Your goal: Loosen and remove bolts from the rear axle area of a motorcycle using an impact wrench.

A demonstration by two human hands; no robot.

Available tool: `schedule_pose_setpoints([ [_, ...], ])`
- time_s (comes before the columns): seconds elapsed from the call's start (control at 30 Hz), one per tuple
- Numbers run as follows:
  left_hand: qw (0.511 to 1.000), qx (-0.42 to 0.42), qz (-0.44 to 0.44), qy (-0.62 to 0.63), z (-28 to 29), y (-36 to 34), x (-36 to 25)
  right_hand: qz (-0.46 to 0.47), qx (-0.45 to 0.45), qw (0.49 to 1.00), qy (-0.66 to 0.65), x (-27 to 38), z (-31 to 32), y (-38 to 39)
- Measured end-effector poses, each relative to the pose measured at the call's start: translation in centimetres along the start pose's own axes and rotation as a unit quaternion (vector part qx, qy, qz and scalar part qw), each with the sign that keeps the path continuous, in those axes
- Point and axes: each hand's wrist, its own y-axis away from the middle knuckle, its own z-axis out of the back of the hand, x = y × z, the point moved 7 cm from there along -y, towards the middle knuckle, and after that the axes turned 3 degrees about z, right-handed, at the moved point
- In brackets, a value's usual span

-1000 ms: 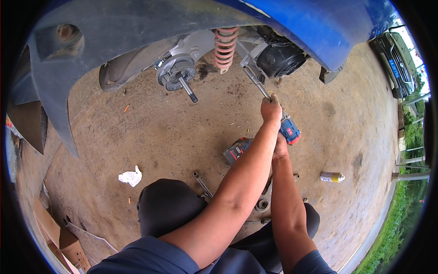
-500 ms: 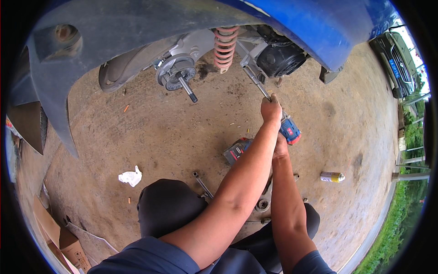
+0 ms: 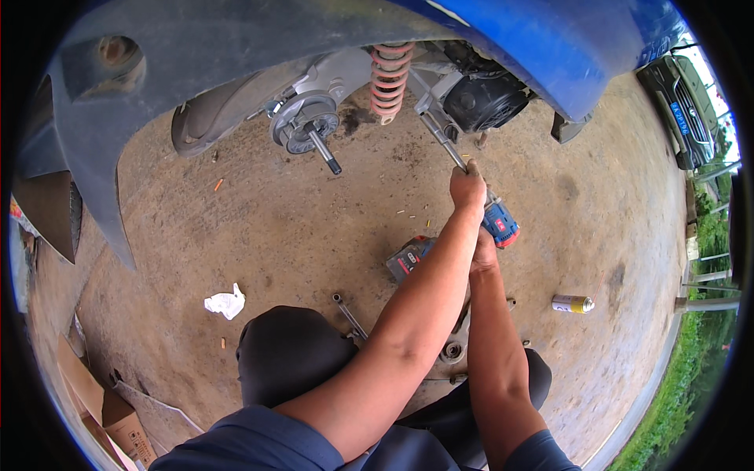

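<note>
My right hand (image 3: 484,255) is closed round the grip of a blue and red cordless impact wrench (image 3: 501,223). Its battery pack (image 3: 404,261) shows left of my left forearm. Ahead of the tool, my left hand (image 3: 468,190) wraps round a long metal extension bar (image 3: 444,141). The bar's far end reaches the metal bracket (image 3: 426,100) beside a black round engine cover (image 3: 485,104) under the vehicle; its exact contact is hidden. Left of it hang a red coil spring shock absorber (image 3: 390,78) and a bare wheel hub (image 3: 305,125) with a protruding axle.
Blue bodywork (image 3: 542,47) and a dark fender (image 3: 181,63) overhang the work. On the concrete lie a ratchet wrench (image 3: 349,315), a metal arm part (image 3: 453,350), a white crumpled tissue (image 3: 226,301) and a spray can (image 3: 572,304). A cardboard box (image 3: 126,428) stands lower left; a parked car (image 3: 682,114) is far right.
Both hands keep their holds on the bar and the impact wrench. The whole view has shifted very slightly; nothing else visibly moves.
</note>
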Motion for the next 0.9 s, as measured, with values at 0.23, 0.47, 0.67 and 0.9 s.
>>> schedule_pose_setpoints([
  [0.23,1.000,-0.019,-0.014,-0.015,0.5,-0.9,0.1,-0.006,-0.001,1.000,-0.007,-0.2,-0.9,0.0],
  [0.47,1.000,-0.003,0.010,-0.001,0.0,0.5,0.0,0.001,-0.011,1.000,0.009,0.2,-0.1,0.4],
  [0.67,1.000,-0.003,-0.001,0.004,0.3,-0.2,-0.2,-0.005,0.008,1.000,0.007,-0.1,-0.9,0.2],
  [0.9,1.000,-0.004,0.009,0.004,0.1,0.5,-0.4,-0.006,0.000,1.000,-0.005,-0.1,0.0,0.1],
])
